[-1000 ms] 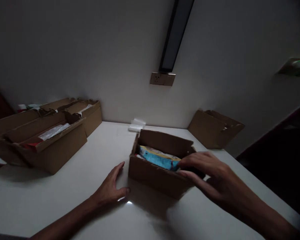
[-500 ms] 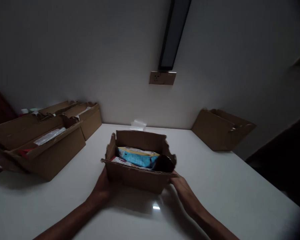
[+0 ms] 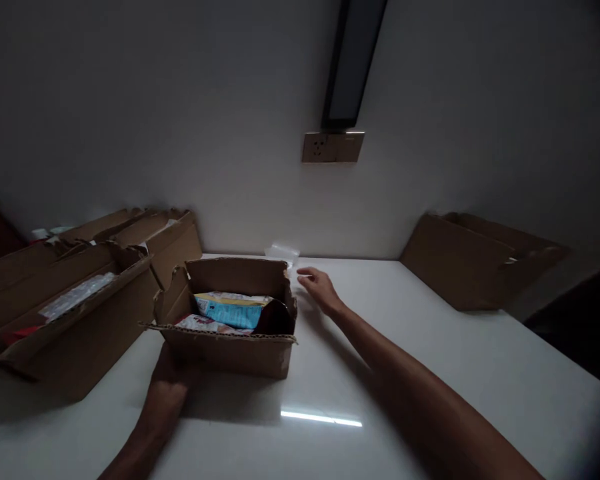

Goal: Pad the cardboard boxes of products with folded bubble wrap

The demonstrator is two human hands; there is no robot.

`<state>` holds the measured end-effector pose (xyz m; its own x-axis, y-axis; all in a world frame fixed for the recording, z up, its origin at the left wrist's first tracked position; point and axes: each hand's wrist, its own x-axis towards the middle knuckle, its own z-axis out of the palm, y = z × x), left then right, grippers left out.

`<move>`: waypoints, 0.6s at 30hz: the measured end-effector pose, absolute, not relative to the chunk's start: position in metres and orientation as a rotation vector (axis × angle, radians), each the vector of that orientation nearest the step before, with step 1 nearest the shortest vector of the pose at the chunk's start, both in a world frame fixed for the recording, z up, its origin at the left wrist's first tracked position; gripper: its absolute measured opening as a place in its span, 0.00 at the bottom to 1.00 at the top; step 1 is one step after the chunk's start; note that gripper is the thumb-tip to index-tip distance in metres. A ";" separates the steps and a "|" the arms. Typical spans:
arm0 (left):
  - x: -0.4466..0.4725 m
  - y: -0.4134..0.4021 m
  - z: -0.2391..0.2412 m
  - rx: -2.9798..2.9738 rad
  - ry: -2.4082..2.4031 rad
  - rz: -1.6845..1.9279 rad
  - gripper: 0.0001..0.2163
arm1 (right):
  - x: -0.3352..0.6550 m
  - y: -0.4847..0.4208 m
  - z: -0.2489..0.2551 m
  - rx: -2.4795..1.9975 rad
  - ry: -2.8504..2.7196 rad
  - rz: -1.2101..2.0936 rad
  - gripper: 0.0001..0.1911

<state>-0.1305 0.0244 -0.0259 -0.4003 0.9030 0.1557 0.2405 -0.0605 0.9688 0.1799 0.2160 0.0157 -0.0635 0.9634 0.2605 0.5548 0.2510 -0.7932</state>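
My left hand [image 3: 167,380] rests on the white table [image 3: 430,373] at the near left corner of a small open cardboard box [image 3: 230,350]. The fingers touch the front wall of the box low down, and part of the hand is hidden under the edge of it, so I cannot tell if the hand grips the box or only presses on it. The box stands upright, a little left of the middle of the table. Inside it I see a blue and yellow packet [image 3: 233,310] lying flat, a packet with red print [image 3: 205,325] under it toward the front, and something dark [image 3: 275,320] at the right end that is too dim to name.

My right hand [image 3: 320,288] is stretched forward past the far right corner of the box. It is open, the fingers loosely spread, and holds nothing. The fingertips are near a small clear plastic bag [image 3: 283,253] that lies at the back edge of the table by the wall.

Just beside the small box on the left stand bigger open cardboard boxes [image 3: 80,333] with wrapped things inside. Another cardboard box [image 3: 475,263] lies tilted against the wall, well apart on the right. On the wall above there is a power socket [image 3: 333,147].
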 end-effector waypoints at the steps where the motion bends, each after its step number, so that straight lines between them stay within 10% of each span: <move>1: -0.130 0.025 -0.027 1.250 1.655 1.488 0.31 | 0.179 0.235 0.016 -1.466 -1.702 0.614 0.13; 18: -0.138 0.038 -0.054 1.274 1.739 1.479 0.36 | 0.202 0.243 0.018 -1.597 -1.780 0.193 0.06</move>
